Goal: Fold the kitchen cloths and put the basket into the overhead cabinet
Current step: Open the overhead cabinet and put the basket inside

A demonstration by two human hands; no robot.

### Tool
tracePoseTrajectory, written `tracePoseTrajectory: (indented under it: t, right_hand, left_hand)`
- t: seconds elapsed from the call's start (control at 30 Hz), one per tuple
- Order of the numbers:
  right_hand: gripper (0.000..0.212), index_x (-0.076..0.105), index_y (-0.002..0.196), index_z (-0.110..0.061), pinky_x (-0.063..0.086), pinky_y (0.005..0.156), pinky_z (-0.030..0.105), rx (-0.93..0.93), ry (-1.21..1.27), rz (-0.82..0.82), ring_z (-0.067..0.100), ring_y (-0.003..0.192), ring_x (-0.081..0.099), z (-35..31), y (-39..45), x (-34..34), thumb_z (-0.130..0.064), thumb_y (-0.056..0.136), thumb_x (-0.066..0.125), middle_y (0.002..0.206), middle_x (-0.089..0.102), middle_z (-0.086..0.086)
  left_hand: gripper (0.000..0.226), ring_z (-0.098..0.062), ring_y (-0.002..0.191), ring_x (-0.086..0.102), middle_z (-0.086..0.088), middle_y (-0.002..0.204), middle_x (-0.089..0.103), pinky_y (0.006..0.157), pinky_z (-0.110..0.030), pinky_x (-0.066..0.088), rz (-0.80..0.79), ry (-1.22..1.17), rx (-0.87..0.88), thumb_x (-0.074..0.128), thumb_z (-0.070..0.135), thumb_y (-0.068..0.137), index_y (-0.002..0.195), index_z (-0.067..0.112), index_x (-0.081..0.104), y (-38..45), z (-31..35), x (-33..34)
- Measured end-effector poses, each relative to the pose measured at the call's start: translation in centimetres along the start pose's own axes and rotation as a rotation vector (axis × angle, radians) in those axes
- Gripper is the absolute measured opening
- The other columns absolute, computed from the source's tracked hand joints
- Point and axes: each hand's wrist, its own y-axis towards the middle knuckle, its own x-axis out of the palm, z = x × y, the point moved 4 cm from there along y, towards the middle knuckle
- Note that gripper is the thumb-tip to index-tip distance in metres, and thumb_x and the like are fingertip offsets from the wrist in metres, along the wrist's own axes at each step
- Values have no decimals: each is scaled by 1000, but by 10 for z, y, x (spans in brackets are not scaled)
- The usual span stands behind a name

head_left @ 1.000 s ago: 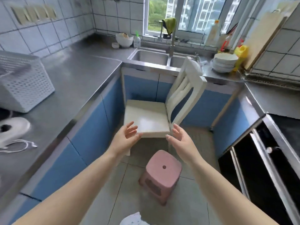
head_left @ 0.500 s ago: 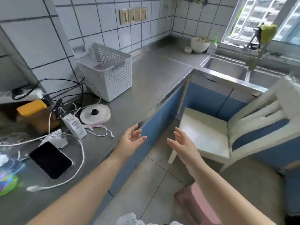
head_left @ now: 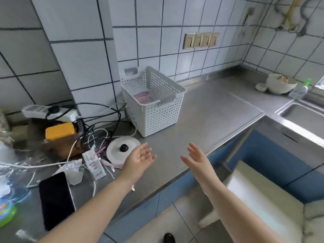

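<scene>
Far left of the hands: green toy [head_left: 6,213] at the desk [head_left: 215,109] edge, blurred. Phone [head_left: 56,199], screen dark, lies flat left of the left forearm. Beyond it, a tangle of cables [head_left: 98,120], a yellow block [head_left: 59,131] and a power strip [head_left: 50,111] against the wall tiles. White sachet [head_left: 93,165] lies just left of the left hand, near a round white lid [head_left: 121,149] with a black knob; the left wrist overlaps the lid's near edge in view, contact not clear.

Left hand [head_left: 138,161]: raised over the desk, palm turned inward, fingers spread, holding nothing. Right hand [head_left: 197,159]: raised at the same height, palm facing the left one, fingers loosely spread, holding nothing. The two are apart, with bare desk showing between them.

Basket [head_left: 154,102]: white, perforated, upright on the desk beyond the hands, ahead of the gap between them and slightly toward the left hand, its back near the wall. Not touched by either hand. Folded cloths [head_left: 142,98], pink and pale, lie inside it.

Right of the right hand: chair [head_left: 259,200] seat below the desk edge, blurred. Far right beyond the hands: sink [head_left: 301,116], a white bowl [head_left: 280,83] and a small bottle [head_left: 299,91] near the corner.
</scene>
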Motion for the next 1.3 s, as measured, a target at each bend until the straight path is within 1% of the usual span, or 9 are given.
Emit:
tracePoseTrajectory:
  t: [0.17,0.33,0.47,0.57,0.7,0.83,0.9,1.03,1.3]
  right_hand:
    - [70,22,147,-30,34,100,29,-17,56,-75,14,137,33,-14,99,-14,-23,90,61,153,29,-4]
    - [91,8,150,-30,35,107,33,-103,-69,-172,11,140,26,-32,193,-28,-23,84,69,157,14,-10]
    - [102,4,150,-30,27,108,27,-168,-181,-246,5,140,24,-39,263,-29,-28,77,76,156,12,-14]
    - [91,18,144,-35,27,101,23,-217,-174,-345,-1,128,31,-46,304,-24,-21,76,78,141,34,-21]
    - [79,31,135,-27,37,92,13,-200,-163,-476,-3,114,50,-45,341,-13,-15,74,79,124,51,-18]
    - [61,48,125,-16,50,90,17,-148,-113,-592,-3,100,63,-42,361,-7,-7,73,78,106,69,-14]
    - [49,54,119,-10,52,81,13,-155,-106,-635,-1,95,66,-42,364,-6,-3,75,75,97,73,-14]
    - [49,61,115,-7,49,83,16,-178,-134,-626,10,101,67,-39,364,-10,-20,71,80,104,73,-3]
    - [70,58,121,-9,48,92,27,-177,-94,-539,14,108,64,-28,337,-37,-38,62,81,112,70,-1]
  left_hand:
    - [82,-17,136,36,-4,150,34,107,-30,32,153,-20,-18,70,12,82,148,18,22,70,3,6]
    - [110,2,135,17,12,154,17,116,-37,17,266,-45,-14,80,26,73,149,37,1,136,6,8]
    - [98,0,131,37,19,143,38,110,-32,31,382,24,3,84,27,63,140,40,25,178,7,5]
    - [80,-7,122,47,13,130,50,105,-30,36,458,97,-35,85,24,65,128,34,37,197,8,2]
    - [97,-7,117,55,8,123,60,97,-23,43,513,117,-92,87,40,48,132,18,45,213,4,-10]
    - [77,3,107,57,7,117,63,81,-1,42,508,125,-104,89,13,59,126,6,52,221,0,-16]
    - [70,3,105,59,4,116,65,86,-4,44,498,131,-84,87,9,61,122,3,55,220,0,-17]
    - [74,-2,104,63,4,111,68,96,-22,47,494,147,-81,84,26,53,118,3,60,219,0,-18]
    - [63,14,98,58,16,108,65,89,-9,45,401,154,-56,86,16,60,117,12,59,206,7,0]
